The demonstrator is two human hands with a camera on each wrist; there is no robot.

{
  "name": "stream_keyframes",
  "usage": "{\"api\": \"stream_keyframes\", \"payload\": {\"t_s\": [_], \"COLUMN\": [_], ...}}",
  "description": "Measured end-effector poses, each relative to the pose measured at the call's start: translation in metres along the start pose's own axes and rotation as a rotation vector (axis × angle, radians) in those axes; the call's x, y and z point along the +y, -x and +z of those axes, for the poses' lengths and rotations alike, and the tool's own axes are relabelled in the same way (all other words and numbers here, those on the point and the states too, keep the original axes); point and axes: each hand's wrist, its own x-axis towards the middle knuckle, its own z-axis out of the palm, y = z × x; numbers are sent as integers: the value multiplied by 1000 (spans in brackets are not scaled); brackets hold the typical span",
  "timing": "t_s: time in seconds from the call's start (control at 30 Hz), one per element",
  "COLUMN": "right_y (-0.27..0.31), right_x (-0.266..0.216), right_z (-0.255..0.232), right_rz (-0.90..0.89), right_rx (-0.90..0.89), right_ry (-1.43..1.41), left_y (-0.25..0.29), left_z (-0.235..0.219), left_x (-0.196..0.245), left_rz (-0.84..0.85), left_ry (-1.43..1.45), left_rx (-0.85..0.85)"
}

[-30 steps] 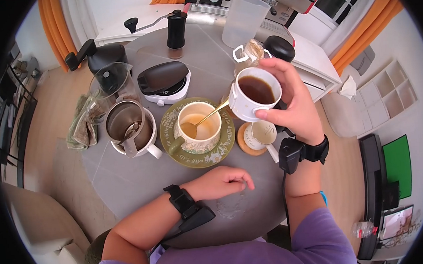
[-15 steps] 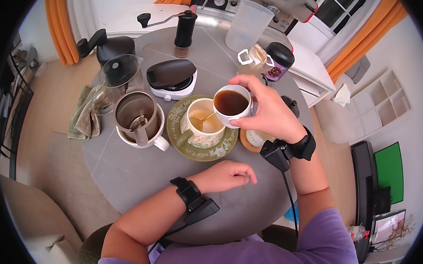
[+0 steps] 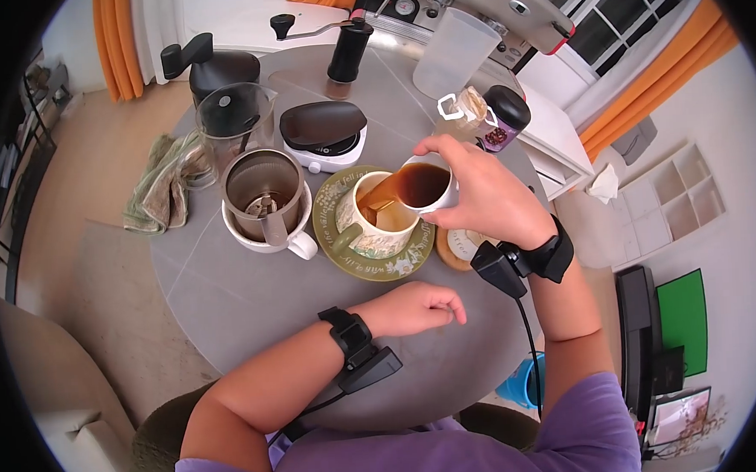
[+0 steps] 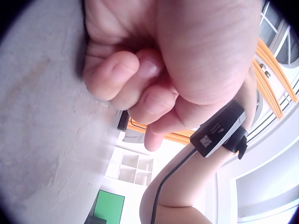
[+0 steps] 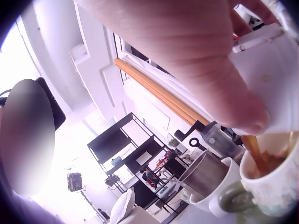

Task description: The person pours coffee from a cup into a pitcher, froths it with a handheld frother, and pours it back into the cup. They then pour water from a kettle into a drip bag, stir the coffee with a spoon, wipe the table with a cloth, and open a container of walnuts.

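Note:
My right hand pinches a small white cup between thumb and fingers, tilted to the left. Brown liquid streams from it into the patterned cup, which stands on a green saucer. In the right wrist view the stream falls below the white cup, with my thumb against its side. My left hand rests on the table near its front, fingers loosely curled and holding nothing; the left wrist view shows this hand close up.
Left of the saucer, a metal filter sits in a white mug. Behind are a scale, a glass pitcher, a hand grinder and a clear plastic jug. A cloth lies at the left edge.
My right hand has brought the white cup leftward over the patterned cup and tipped it, and liquid now flows out. My left hand stays by the table front, little changed.

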Motion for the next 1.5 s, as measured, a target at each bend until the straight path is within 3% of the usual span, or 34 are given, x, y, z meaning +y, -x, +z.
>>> {"api": "stream_keyframes", "payload": {"t_s": [0.47, 0.57, 0.63, 0.93, 1.03, 1.17, 1.27, 1.33, 1.5], "right_y": [-7, -9, -10, -12, -14, -16, -14, -13, -12], "right_x": [-14, -14, -11, -18, -16, -11, -10, -8, 1], "right_z": [1, 5, 10, 21, 23, 23, 23, 16, 9], "right_rz": [-127, -186, -323, -539, -611, -614, -608, -554, -450], "right_rx": [-14, -1, 70, 66, 173, 175, 148, 51, 12], "right_ry": [334, 476, 623, 809, 817, 746, 758, 624, 410], "left_y": [0, -1, -1, 0, -1, -1, 0, -2, -1], "left_z": [0, 0, 0, 0, 0, 1, 0, 1, 0], "left_x": [0, -2, -2, 2, 0, 1, 0, -2, 2], "left_rz": [-28, -21, -30, -4, -8, -18, -19, 6, -22], "left_ry": [-22, -25, -29, -15, -1, 3, -1, -6, 6], "left_rx": [-4, 2, -8, -1, -2, -1, -7, 7, -1]}}
